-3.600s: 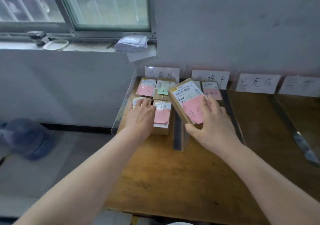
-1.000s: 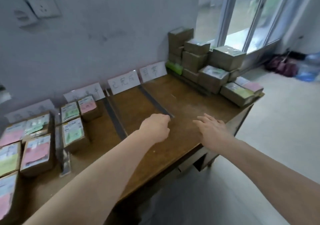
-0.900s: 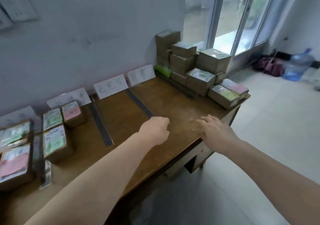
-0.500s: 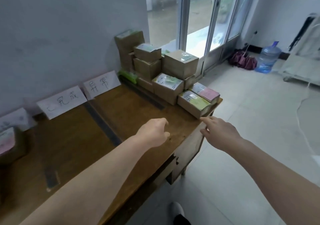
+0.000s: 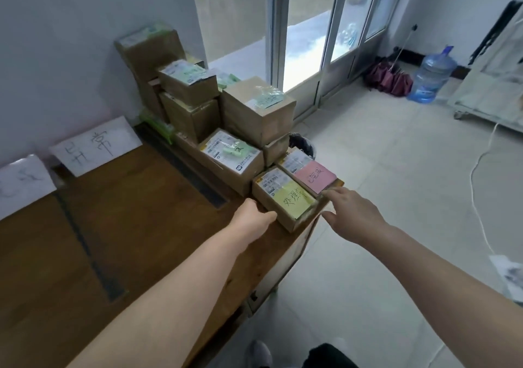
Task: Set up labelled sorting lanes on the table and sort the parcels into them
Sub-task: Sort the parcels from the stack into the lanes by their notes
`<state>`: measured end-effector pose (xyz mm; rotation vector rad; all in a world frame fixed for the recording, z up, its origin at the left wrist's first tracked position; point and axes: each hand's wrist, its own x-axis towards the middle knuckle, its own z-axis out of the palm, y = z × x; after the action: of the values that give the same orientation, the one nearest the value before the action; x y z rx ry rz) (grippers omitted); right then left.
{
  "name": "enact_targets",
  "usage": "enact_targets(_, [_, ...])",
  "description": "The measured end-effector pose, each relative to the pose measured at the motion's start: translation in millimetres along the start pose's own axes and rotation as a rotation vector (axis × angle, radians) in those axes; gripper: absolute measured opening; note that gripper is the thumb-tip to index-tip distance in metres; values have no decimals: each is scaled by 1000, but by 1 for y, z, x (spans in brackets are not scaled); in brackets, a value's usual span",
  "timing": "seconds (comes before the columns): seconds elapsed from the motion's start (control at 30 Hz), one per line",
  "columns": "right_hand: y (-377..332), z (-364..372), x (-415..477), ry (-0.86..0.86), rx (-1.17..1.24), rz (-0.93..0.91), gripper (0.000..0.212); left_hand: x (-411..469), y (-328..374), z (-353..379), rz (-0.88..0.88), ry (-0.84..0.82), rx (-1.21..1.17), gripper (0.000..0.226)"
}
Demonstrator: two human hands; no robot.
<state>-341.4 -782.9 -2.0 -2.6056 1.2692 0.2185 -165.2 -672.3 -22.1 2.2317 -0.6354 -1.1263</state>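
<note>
You've swung right along the brown wooden worktop [image 5: 141,212], past the white paper lane label [image 5: 96,145], to the stack of unsorted brown cardboard boxes [image 5: 254,112], so a fresh pick is starting. Your left hand [image 5: 252,220] lies curled against the near-left side of the yellow-noted cardboard parcel [image 5: 284,197] at the worktop's right corner, though I cannot tell whether it grips. Your right hand [image 5: 353,214] reaches the parcel's right end with fingers spread, and the pink-noted flat parcel [image 5: 311,175] crowds its far side.

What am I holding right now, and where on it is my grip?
Nothing is clearly gripped. The left hand meets the left side of the brown cardboard parcel with the yellow note; the open right hand is at its right end.
</note>
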Motion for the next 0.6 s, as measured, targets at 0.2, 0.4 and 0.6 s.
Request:
enact_targets(0.2, [17,1,59,43,15,-126,51,14,11,20,-214,26,-313,67])
enact_targets(0.4, [28,7,107,-17,-6,-300,48,20,34,41,-326,137,-531,54])
enact_targets(0.6, [42,11,125,-126,88,-363,67,24,50,67,-397,262,-657,42])
